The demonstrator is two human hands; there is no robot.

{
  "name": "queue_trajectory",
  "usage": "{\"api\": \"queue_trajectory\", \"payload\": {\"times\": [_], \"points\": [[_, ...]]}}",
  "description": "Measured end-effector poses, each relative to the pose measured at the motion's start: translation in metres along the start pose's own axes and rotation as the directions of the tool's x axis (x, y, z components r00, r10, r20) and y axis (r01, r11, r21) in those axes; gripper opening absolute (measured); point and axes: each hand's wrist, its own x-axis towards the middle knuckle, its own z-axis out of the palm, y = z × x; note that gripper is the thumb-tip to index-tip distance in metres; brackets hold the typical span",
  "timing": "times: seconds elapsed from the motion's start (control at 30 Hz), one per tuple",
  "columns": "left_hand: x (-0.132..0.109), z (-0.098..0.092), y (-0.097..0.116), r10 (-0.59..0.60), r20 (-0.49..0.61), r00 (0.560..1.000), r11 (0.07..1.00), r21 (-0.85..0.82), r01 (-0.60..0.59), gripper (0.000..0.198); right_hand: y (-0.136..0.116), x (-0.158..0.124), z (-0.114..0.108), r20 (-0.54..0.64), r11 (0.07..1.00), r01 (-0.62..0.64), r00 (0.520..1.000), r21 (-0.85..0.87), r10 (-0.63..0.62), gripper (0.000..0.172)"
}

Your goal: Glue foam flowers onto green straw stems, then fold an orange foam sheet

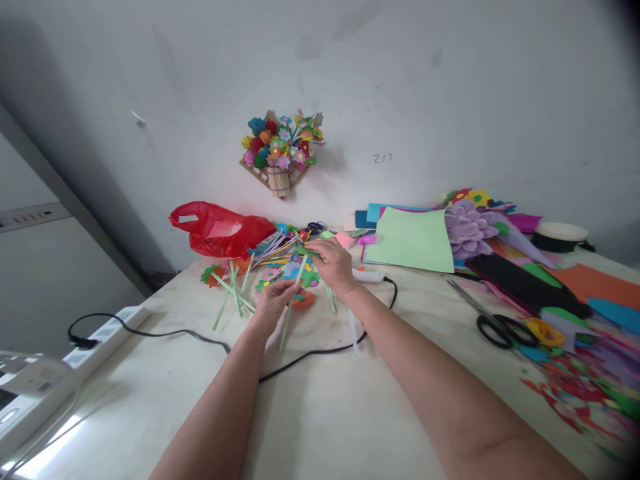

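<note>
Between the thumb and fingers of my left hand (274, 305) is a light green strip stem (287, 325), slanting up and to the right. My right hand (332, 265) pinches a green cut-out piece (306, 251) at the top of that stem; its fingertips partly cover the piece. Behind and around both hands lie colourful foam flowers (270, 275). Several more flowers on pale green stems (235, 293) rest to the left. A white corded tool (370, 275) lies beside my right wrist, partly hidden by it.
A black cord (320, 351) runs under my forearms near a power strip (100, 340). At the right are scissors (493, 323), a dark phone-like slab (525, 283), foam scraps (575, 387) and a light green sheet (413, 240). A red plastic bag (220, 230) sits back left.
</note>
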Motion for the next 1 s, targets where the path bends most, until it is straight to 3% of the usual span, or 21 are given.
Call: {"api": "queue_trajectory", "payload": {"times": [0.13,0.27,0.4,0.53,0.73,1.0], "points": [[0.000,0.000,-0.001,0.021,-0.006,1.000,1.000,0.020,-0.021,0.026,-0.002,0.002,-0.001,0.017,1.000,-0.006,1.000,0.017,0.006,0.031],[0.000,-0.002,-0.002,-0.010,-0.004,1.000,1.000,-0.002,0.010,0.025,-0.002,0.003,-0.002,0.044,0.999,-0.014,0.999,0.030,0.013,0.023],[-0.001,-0.003,-0.003,-0.019,0.056,0.998,0.999,-0.045,0.022,0.026,0.002,0.005,-0.002,0.129,0.983,-0.185,0.974,-0.001,0.184,0.013],[-0.003,-0.002,0.000,-0.060,0.104,0.993,0.986,-0.149,0.075,0.026,0.010,0.008,-0.002,0.295,0.937,-0.337,0.908,0.090,0.298,0.019],[-0.004,0.002,0.003,-0.110,0.090,0.990,0.962,-0.242,0.129,0.025,0.013,0.009,-0.005,0.372,0.901,-0.385,0.880,0.199,0.294,0.021],[-0.003,0.004,0.008,-0.178,0.092,0.980,0.936,-0.291,0.197,0.027,0.009,0.009,-0.009,0.394,0.893,-0.408,0.865,0.189,0.312,0.021]]}}
